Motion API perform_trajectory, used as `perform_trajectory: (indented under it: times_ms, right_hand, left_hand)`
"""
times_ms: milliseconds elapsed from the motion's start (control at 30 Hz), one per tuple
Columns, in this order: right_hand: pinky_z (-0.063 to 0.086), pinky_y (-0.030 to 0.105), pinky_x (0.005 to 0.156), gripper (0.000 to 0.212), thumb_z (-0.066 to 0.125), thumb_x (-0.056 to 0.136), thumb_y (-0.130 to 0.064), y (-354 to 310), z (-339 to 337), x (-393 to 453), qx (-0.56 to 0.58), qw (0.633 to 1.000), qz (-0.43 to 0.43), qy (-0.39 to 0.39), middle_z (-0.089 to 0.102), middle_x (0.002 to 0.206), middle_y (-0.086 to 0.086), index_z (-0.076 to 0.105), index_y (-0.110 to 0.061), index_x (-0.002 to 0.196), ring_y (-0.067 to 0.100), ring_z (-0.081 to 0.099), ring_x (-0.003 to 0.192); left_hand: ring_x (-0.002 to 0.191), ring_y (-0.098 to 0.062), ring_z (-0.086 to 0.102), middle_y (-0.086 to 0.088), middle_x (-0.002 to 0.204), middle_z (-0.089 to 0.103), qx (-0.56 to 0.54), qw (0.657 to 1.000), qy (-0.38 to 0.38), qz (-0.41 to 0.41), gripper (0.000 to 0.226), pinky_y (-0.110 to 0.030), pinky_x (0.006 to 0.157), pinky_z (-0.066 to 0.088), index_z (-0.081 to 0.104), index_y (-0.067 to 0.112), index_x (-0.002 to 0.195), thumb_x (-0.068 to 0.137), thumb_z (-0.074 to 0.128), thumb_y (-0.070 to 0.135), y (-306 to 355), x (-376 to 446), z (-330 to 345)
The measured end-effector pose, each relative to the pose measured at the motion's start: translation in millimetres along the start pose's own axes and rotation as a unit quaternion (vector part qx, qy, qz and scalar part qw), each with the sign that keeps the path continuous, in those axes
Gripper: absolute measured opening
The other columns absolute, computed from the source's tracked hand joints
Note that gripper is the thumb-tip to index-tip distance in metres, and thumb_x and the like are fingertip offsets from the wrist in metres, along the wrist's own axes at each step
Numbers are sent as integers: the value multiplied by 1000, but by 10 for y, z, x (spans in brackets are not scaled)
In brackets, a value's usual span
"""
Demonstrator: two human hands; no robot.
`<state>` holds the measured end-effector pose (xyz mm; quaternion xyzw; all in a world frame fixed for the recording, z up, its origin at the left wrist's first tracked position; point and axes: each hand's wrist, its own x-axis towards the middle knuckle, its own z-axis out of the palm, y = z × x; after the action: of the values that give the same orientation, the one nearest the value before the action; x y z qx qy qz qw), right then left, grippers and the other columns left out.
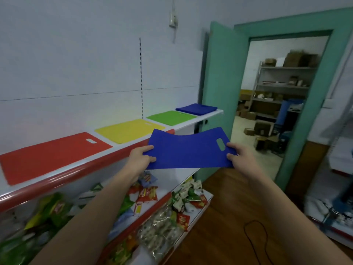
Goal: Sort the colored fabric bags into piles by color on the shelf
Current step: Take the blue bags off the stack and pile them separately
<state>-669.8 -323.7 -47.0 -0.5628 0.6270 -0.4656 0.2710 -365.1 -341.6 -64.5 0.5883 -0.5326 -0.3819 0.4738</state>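
Holding a blue fabric bag (188,149) flat in the air, both hands grip its short edges in the head view. The left hand (140,156) pinches the left edge, thumb on top and fingers curled beneath; the right hand (239,153) pinches the right edge just beside the bag's oval handle cutout (221,144), thumb likewise on top. The bag sags a little between the hands and hangs in front of the top shelf (191,122), off its surface, its far edge overlapping the shelf's red front rail (76,172) from this angle.

On the shelf, four coloured piles lie in a row against the white wall. Nearest on the left is a red bag (51,154) lying flat, its handle slot toward the right. Next to it, apart by a strip of white shelf, lies a yellow bag (129,131). Beyond that is a green bag (171,117), and at the far end, near the shelf's corner, a blue pile (196,108) that looks thicker than the others.

Below the top shelf, lower shelves carry heaps of snack packets (181,199) in green, red and clear wrappers. To the right stands an open teal door (221,88), and through the doorway a metal rack (282,83) with cardboard boxes shows in a back room. A dark cable (256,234) loops on the wooden floor.
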Motion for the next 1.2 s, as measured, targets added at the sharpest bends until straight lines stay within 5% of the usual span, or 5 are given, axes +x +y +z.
perform_trajectory:
  times_ms: [167, 400, 667, 900, 1200]
  right_hand:
    - [50, 15, 56, 46, 44, 99, -3, 331, -363, 334, 35, 998, 43, 19, 47, 141, 6, 46, -15, 143, 12, 60, 97]
    - [50, 18, 59, 46, 42, 101, -7, 792, -639, 905, 16, 997, 68, 34, 41, 146, 4, 42, -18, 146, 3, 54, 85]
    - [58, 47, 84, 48, 48, 100, -6, 1110, -906, 1813, 47, 994, 92, 22, 39, 149, 2, 44, -22, 145, 20, 61, 108]
    - [57, 47, 87, 46, 51, 99, -8, 1477, -1047, 2659, 57, 994, 94, 26, 40, 143, -4, 48, -26, 141, 19, 58, 114]
    - [61, 39, 77, 45, 50, 99, -4, 2034, -1428, 4015, 95, 993, 76, -2, 46, 124, -10, 50, -20, 140, 16, 67, 98]
  left_hand:
    - [111, -28, 62, -8, 143, 47, -32, 998, -41, 19, 53, -43, 92, 55, 49, 15, 144, 94, 61, 2, 44, 335, 585]
    - [109, -29, 64, -5, 141, 50, -55, 994, -88, 25, 56, -49, 91, 55, 46, 19, 146, 94, 62, 6, -66, 1098, 1332]
    - [110, -27, 64, -2, 137, 54, -100, 984, -145, 39, 61, -45, 86, 57, 47, 18, 145, 89, 67, 1, -93, 2153, 1981]
    - [98, -24, 65, -3, 137, 51, -91, 982, -158, 39, 60, -26, 57, 57, 50, 20, 142, 88, 68, 1, -31, 2884, 2519]
    - [94, -19, 66, 0, 141, 48, -86, 988, -124, 17, 58, -24, 57, 56, 50, 21, 143, 90, 66, 3, 85, 3677, 3449]
